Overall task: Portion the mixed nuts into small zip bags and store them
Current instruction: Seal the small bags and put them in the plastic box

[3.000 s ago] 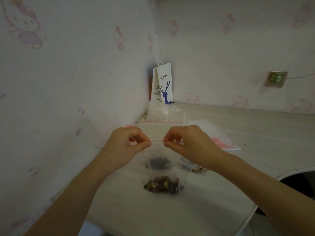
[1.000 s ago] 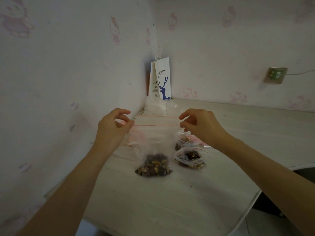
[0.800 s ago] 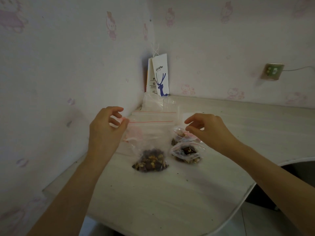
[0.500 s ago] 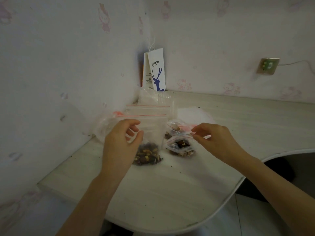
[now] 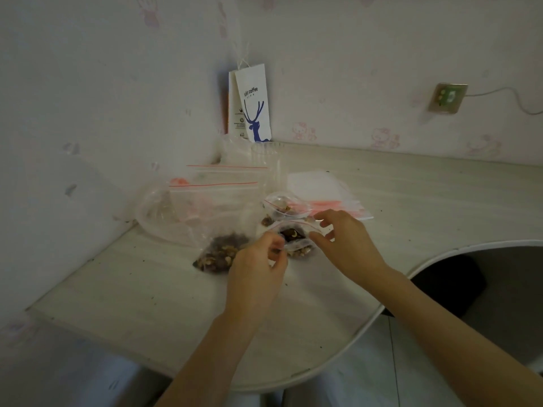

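One large zip bag (image 5: 216,227) of mixed nuts slumps on the counter (image 5: 164,289) at left, near the wall. Just right of it, the left hand (image 5: 257,261) pinches the near edge of a small zip bag (image 5: 296,240) of nuts with curled fingers. The right hand (image 5: 345,239) pinches its red-striped right corner, other fingers spread. Empty bags (image 5: 326,189) lie beyond.

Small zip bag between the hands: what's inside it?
Mixed nuts show through the small zip bag: dark pieces above, paler ones below. The left hand covers its left corner, so contents there are hidden.
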